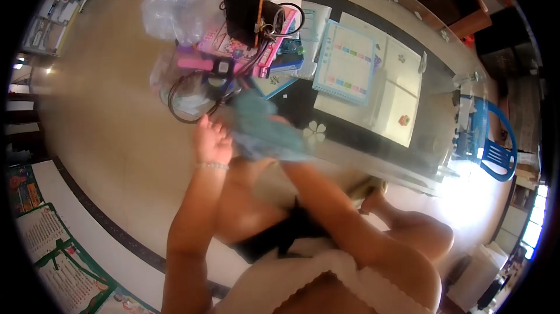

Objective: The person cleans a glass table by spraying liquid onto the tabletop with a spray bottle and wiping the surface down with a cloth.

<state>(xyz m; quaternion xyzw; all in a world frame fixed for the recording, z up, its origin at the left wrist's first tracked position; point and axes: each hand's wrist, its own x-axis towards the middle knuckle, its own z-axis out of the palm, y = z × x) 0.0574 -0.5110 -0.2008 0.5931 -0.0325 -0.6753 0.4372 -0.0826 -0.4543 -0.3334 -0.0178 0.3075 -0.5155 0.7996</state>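
Observation:
A blue-grey cloth [262,130], blurred by motion, hangs at the table's near edge. It covers most of my right hand [281,120], which grips it; only a bit of skin shows past the fabric. Just left of the cloth is my left hand [213,142], palm turned up, fingers loosely bent and apart, with nothing visible in it. A beaded bracelet [213,166] circles that wrist. Beyond both hands, a dark cable [170,101] loops over the table's corner.
A phone [242,10] stands upright among a pink box [219,42], a pink strap-like item [195,62] and a clear plastic bag [175,10]. A spiral planner [347,63] lies on the glass-topped table [291,101]. A blue chair [499,145] stands at right.

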